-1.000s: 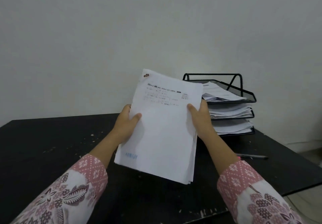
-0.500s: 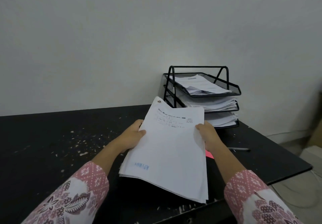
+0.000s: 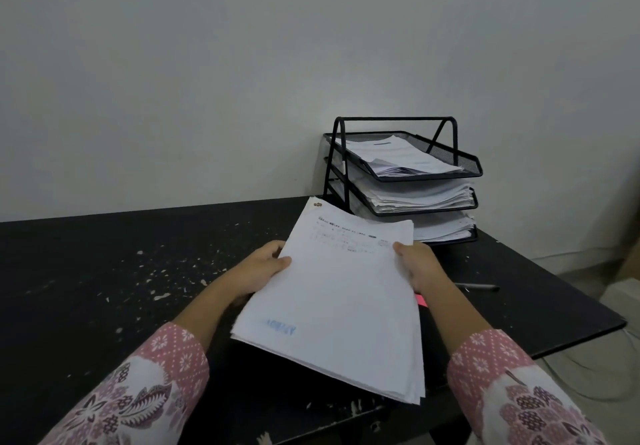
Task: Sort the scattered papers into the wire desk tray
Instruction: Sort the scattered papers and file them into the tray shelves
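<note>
A stack of papers [image 3: 341, 292] is pinched at both side edges: the left hand [image 3: 261, 273] and the right hand [image 3: 417, 266] each have the thumb on top and the other fingers hidden under the sheets. The stack is held above the black table [image 3: 86, 288], near the wire desk tray [image 3: 398, 174] at the far right. All three shelves already hold paper. Next, a shelf must be picked and the stack slid in flat.

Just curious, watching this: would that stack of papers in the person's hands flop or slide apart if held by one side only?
Probably floppy: the paper stack is thin sheets, gripped at both sides by left hand and right hand. Sheets likely slip; the near-corner edges already fan unevenly.
</note>
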